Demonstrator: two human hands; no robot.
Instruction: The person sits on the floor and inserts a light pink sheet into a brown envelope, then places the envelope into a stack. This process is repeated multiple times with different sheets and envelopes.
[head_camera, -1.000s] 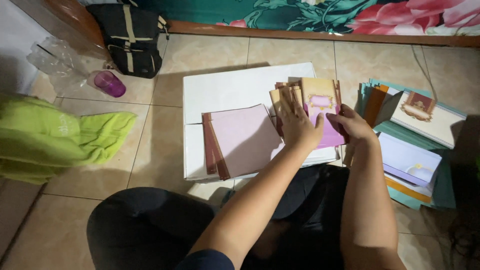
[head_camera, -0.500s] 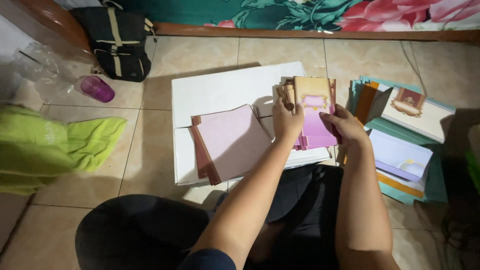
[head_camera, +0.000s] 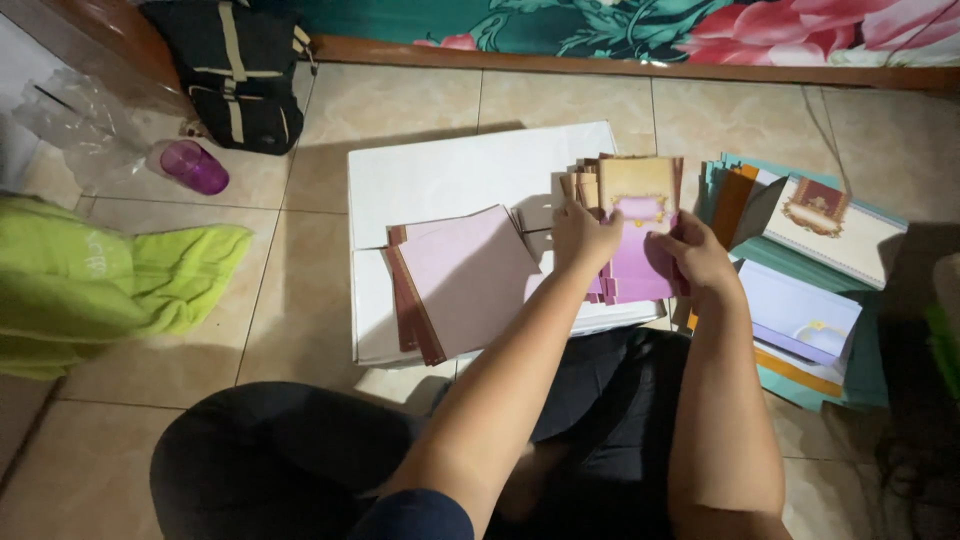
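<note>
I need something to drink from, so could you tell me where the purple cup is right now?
In the head view the purple cup lies on its side on the tiled floor at upper left, between the black bag and the green cloth.

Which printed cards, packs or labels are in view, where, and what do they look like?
Card bundle: held in left hand and right hand; rectangular, tan top with ornate frame, lilac lower part.
Pink stack: on the white board, left of the hands; plain pale pink, maroon edges.
White card: right, atop the teal pile; rectangular, maroon-gold emblem.
Lilac envelope: below the white card; gold ornament.
No screens or signs.
</note>
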